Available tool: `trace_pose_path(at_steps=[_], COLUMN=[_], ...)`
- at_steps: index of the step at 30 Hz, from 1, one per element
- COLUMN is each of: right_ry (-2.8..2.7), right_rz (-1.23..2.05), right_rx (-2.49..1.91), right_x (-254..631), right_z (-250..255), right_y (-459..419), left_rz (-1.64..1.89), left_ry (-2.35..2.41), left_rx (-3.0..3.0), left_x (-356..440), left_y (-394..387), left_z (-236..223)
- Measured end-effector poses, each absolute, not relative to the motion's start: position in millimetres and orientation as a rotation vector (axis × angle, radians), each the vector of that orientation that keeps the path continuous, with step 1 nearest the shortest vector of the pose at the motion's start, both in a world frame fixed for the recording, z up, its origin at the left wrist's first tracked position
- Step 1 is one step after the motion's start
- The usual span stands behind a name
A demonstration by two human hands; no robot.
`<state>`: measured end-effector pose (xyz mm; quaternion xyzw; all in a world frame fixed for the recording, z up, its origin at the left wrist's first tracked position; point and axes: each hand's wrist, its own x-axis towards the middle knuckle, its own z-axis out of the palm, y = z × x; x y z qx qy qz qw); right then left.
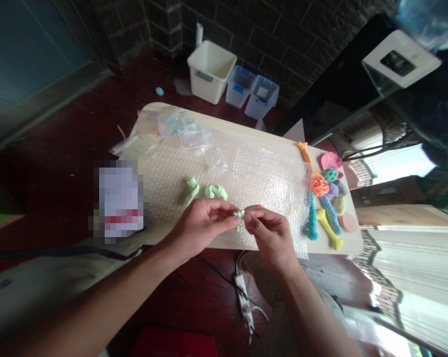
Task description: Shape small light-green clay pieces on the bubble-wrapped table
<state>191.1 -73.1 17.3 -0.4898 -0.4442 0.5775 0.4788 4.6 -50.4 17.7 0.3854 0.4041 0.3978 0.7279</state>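
Between my fingertips is a small lumpy piece of pale green modelling clay, held above the near edge of the table. My left hand pinches it from the left with thumb and fingers. My right hand closes on its right side, fingertips pressed together at the clay; the exact contact is partly hidden. Just beyond my left hand, a pale green clay lump rests on the bubble wrap. Another green clay piece, taller and curved, lies to its left.
Colourful clay pieces, among them a yellow one and a teal one, lie at the table's right end. Clear plastic bags lie at the far left. Bins, including a white one, stand beyond. A power strip lies below.
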Motion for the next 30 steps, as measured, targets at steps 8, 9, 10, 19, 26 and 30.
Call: trace_pose_path(at_steps=[8,9,10,19,26,30], right_ry=[-1.090,-1.093,-1.094,-1.110,-1.106,-1.075], right_rz=[1.405,1.406,1.406,1.394,1.394,1.409], right_rx=[-1.202,-1.198,-1.194,-1.217,-1.208,-1.233], right_x=[190.9,190.7,190.5,190.3,189.5,188.9], right_z=[16.7,16.8,16.9,17.4,18.3,19.2], right_y=[-73.2,-73.2,-73.2,-73.3,-73.4,-74.0], left_rz=[0.882,0.881,0.881,0.883,0.888,0.895], left_ry=[0.887,0.887,0.888,0.891,0.894,0.882], left_rx=[0.857,0.861,0.865,0.862,0.869,0.847], left_x=[3.9,3.8,3.8,4.1,3.6,3.8], left_y=[-50.2,-50.3,-50.3,-50.0,-50.6,-49.5], left_z=[16.3,16.1,15.8,15.5,15.3,16.1])
